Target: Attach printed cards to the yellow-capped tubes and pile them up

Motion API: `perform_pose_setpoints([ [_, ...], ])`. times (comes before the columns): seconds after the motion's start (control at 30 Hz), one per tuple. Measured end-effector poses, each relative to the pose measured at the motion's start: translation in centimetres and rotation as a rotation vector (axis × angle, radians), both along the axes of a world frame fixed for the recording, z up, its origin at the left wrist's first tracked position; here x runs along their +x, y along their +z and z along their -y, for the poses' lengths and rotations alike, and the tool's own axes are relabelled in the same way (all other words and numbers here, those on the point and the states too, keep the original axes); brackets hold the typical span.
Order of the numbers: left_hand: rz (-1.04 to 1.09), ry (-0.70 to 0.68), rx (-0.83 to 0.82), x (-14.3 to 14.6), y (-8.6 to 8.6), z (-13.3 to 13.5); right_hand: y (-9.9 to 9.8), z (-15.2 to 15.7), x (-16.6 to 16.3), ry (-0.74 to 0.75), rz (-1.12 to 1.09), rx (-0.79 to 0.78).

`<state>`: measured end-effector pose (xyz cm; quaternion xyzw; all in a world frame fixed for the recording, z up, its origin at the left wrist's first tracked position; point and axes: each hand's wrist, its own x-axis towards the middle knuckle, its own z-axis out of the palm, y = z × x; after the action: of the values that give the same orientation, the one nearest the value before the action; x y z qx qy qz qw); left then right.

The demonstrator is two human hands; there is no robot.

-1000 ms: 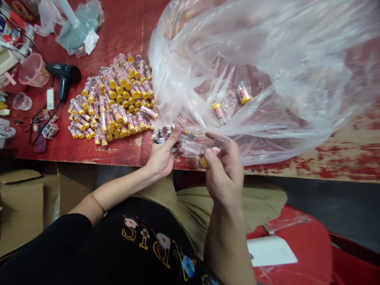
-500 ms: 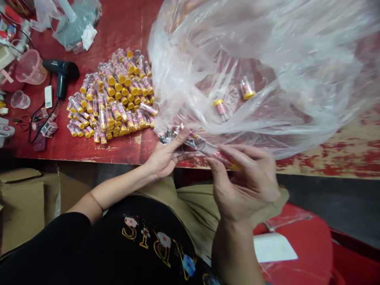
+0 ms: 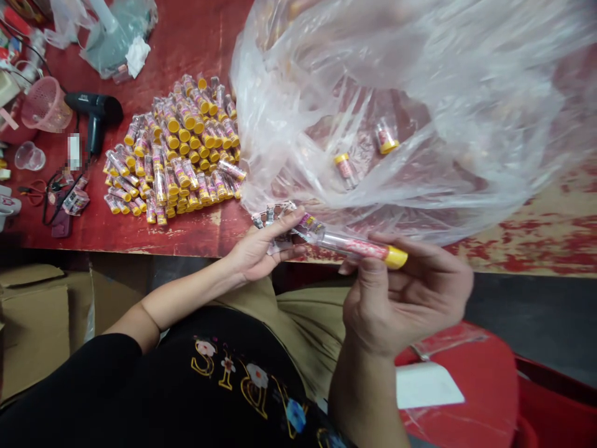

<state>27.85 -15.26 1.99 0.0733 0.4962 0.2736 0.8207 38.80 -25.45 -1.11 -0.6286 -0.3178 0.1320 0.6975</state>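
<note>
My left hand (image 3: 261, 255) pinches printed clear plastic sleeves (image 3: 311, 223) between thumb and fingers, above the table's front edge. Between the thumb and fingertips of my right hand (image 3: 405, 298) lies a clear tube (image 3: 340, 241) with a yellow cap and pink-and-white contents. Its clear end points left and meets a sleeve at my left fingertips; how far it is inside, I cannot tell. Just beyond my hands, a large clear plastic bag (image 3: 289, 124) spreads over the table, with two capped tubes, one nearer (image 3: 345, 169) and one farther (image 3: 386, 137), showing at its opening.
Many sleeved tubes with yellow caps form a pile (image 3: 186, 149) on the red table (image 3: 196, 31). Left of it lie a dark hair dryer (image 3: 96, 115), a pink basket (image 3: 44, 106) and red-handled scissors (image 3: 32, 193). A red stool (image 3: 485, 379) stands at lower right, a cardboard box (image 3: 35, 330) at lower left.
My right hand has shifted right and turned, so the tube's yellow cap and contents now show plainly. My left hand has barely moved and still holds the sleeves.
</note>
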Motion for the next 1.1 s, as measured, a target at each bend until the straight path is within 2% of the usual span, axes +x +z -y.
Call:
perform_pose_setpoints([
  [0.17,0.034,-0.047,0.002,-0.2,-0.1,0.0,-0.5,-0.1,0.1,-0.054,0.079,0.091],
  [0.23,0.047,-0.053,0.016,-0.3,-0.1,0.0,-0.7,0.1,0.3,-0.008,0.180,0.121],
  [0.33,0.040,-0.039,0.060,-0.4,-0.2,0.0,-1.0,0.9,0.9,0.128,0.312,0.070],
  [0.4,0.034,-0.026,0.114,-0.6,-0.2,0.0,-1.0,1.5,1.1,0.166,0.383,0.039],
  [0.53,0.030,-0.039,0.228,-0.9,-0.3,0.3,-0.6,2.3,1.1,0.175,0.490,0.009],
  [0.63,0.012,-0.062,0.248,-1.0,-0.4,0.9,-0.4,2.5,0.5,0.186,0.519,-0.030],
  [0.73,0.010,-0.060,0.275,-0.8,-0.4,1.6,-0.7,2.2,-0.5,0.114,0.564,-0.060],
  [0.83,0.002,-0.040,0.300,-0.5,-0.2,2.2,-1.3,1.8,-1.5,0.034,0.515,-0.078],
  [0.97,-0.001,-0.048,0.304,-0.4,0.3,2.5,-1.4,0.9,-2.1,0.060,0.412,-0.123],
  [1.1,0.006,-0.052,0.321,-0.5,0.7,2.8,-0.9,0.0,-2.0,0.013,0.383,-0.068],
])
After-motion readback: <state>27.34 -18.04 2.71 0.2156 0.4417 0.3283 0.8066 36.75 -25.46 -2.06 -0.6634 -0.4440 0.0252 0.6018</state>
